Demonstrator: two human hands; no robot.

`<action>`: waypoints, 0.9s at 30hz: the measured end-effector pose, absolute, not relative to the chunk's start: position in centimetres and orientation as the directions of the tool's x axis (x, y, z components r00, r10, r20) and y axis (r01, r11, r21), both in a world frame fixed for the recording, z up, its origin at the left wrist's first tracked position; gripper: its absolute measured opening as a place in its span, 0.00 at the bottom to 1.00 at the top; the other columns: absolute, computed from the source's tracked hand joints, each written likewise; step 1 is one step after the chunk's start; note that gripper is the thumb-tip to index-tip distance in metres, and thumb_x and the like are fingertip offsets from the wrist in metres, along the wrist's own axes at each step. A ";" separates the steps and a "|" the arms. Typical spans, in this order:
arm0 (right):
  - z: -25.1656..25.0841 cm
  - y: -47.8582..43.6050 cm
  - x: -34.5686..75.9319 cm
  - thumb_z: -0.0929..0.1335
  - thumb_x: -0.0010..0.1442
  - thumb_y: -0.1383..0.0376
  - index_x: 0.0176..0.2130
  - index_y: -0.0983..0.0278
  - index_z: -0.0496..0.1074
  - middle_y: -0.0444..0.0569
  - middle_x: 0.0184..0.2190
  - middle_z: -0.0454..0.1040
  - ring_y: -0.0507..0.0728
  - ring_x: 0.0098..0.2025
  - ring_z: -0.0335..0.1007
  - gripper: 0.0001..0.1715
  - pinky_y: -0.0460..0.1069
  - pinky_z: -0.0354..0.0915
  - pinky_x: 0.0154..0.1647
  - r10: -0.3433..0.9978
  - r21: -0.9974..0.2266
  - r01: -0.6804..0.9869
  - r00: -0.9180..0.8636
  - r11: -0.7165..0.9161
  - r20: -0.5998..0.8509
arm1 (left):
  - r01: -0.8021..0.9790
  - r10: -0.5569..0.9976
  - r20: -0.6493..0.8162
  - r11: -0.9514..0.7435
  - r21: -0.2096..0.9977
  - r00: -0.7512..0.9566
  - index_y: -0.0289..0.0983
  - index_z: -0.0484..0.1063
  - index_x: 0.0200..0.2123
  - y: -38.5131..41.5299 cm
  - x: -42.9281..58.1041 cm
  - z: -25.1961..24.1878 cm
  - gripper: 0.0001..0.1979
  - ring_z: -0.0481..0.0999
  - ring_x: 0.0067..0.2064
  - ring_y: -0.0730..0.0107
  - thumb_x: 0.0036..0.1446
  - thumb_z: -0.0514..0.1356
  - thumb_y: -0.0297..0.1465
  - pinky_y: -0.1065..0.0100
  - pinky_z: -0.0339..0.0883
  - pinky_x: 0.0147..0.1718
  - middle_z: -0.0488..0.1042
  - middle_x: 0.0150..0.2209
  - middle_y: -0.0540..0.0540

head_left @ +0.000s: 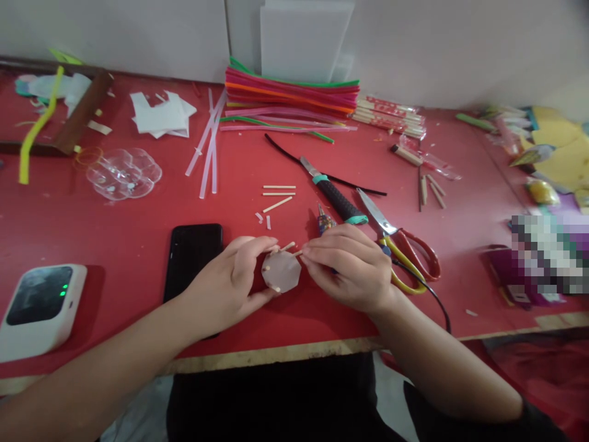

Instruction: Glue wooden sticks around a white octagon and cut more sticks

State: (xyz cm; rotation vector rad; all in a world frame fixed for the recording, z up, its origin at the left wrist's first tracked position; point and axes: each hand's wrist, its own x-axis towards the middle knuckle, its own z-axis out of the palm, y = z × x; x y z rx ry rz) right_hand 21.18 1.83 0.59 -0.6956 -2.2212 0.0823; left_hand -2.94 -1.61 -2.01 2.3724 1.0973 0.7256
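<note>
My left hand [239,270] is closed round the left edge of a small whitish, many-sided piece [286,275], with short wooden sticks [278,289] standing along its rim. At the upper right of that piece, my right hand [352,264] pinches a thin wooden stick [298,253] between thumb and fingers. Behind the right hand lies a pointed tool with a patterned body [324,220], mostly covered; a black cable [435,293] runs out on the other side. Three cut wooden sticks [278,194] rest on the red table just beyond the hands.
Scissors [391,230] and a black-handled knife [338,196] lie right of centre. A black phone [193,252] sits beneath my left forearm, near a white device [46,307]. Coloured pipe cleaners [289,95], packed sticks [391,116] and a clear flower-shaped tray [126,174] stand farther back.
</note>
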 end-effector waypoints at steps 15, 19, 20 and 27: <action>0.5 1.8 20.9 0.71 0.54 0.79 0.36 0.61 0.71 0.47 0.32 0.82 0.55 0.32 0.76 0.15 0.54 0.77 0.36 0.520 -0.311 0.438 -0.521 0.844 0.677 | 0.557 0.797 0.267 -0.579 0.595 0.542 0.34 0.56 0.62 -1.6 -2.8 -1.8 0.30 0.74 0.57 0.50 0.62 0.65 0.33 0.50 0.74 0.54 0.72 0.55 0.33; 0.4 1.7 21.1 0.71 0.53 0.79 0.39 0.63 0.71 0.51 0.33 0.81 0.57 0.34 0.75 0.15 0.55 0.76 0.37 0.536 -0.353 0.411 -0.532 0.841 0.656 | 0.538 0.788 0.288 -0.591 0.601 0.545 0.35 0.54 0.63 -1.7 -2.9 -1.9 0.31 0.74 0.57 0.51 0.62 0.65 0.33 0.50 0.73 0.55 0.72 0.56 0.33; 0.4 1.6 21.1 0.71 0.53 0.79 0.39 0.64 0.71 0.51 0.33 0.81 0.57 0.35 0.75 0.16 0.55 0.76 0.38 0.541 -0.365 0.404 -0.536 0.839 0.649 | 0.532 0.788 0.285 -0.589 0.608 0.546 0.35 0.54 0.63 -1.7 -2.9 -1.9 0.32 0.74 0.57 0.51 0.62 0.65 0.32 0.50 0.73 0.55 0.72 0.56 0.33; 0.8 1.4 21.2 0.70 0.55 0.78 0.42 0.66 0.72 0.52 0.31 0.79 0.58 0.33 0.74 0.15 0.56 0.75 0.36 0.540 -0.366 0.402 -0.543 0.839 0.643 | 0.541 0.800 0.252 -0.564 0.623 0.544 0.36 0.53 0.62 -1.7 -3.0 -1.8 0.34 0.74 0.56 0.50 0.59 0.67 0.31 0.49 0.74 0.54 0.72 0.56 0.34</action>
